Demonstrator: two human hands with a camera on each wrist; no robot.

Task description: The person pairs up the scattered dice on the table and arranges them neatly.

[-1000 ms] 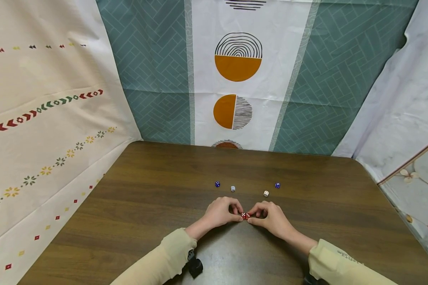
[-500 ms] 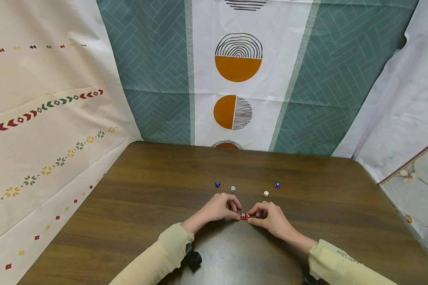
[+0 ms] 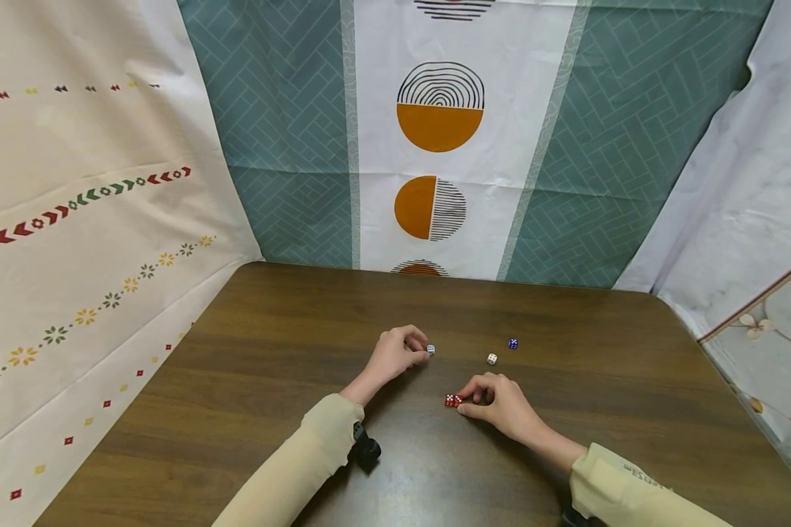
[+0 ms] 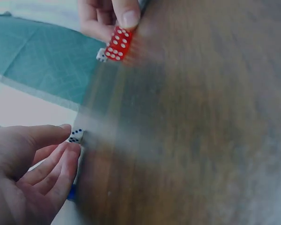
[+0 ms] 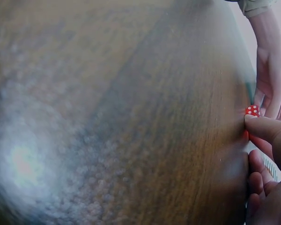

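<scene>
Two red dice (image 3: 450, 400) sit side by side on the table, touching. My right hand (image 3: 504, 405) pinches the right one between thumb and index finger; in the right wrist view the thumb presses against a red die (image 5: 252, 110). Farther out, my left hand (image 3: 397, 354) reaches to a white die (image 3: 431, 350), thumb and fingers parted with their tips right at it. From the left wrist, that white die (image 4: 76, 136) shows just past the fingertips. A blue die (image 4: 71, 193) peeks out behind the left fingers there; in the head view the hand hides it.
A second white die (image 3: 492, 359) and another blue die (image 3: 513, 343) lie beyond my right hand. The brown wooden table (image 3: 290, 307) ends at a patterned cloth (image 3: 428, 146) at the back, with more cloth hanging on both sides.
My left hand has let go of the red dice and moved away from me, up to the left white die. The right hand keeps its pinch in the same place.
</scene>
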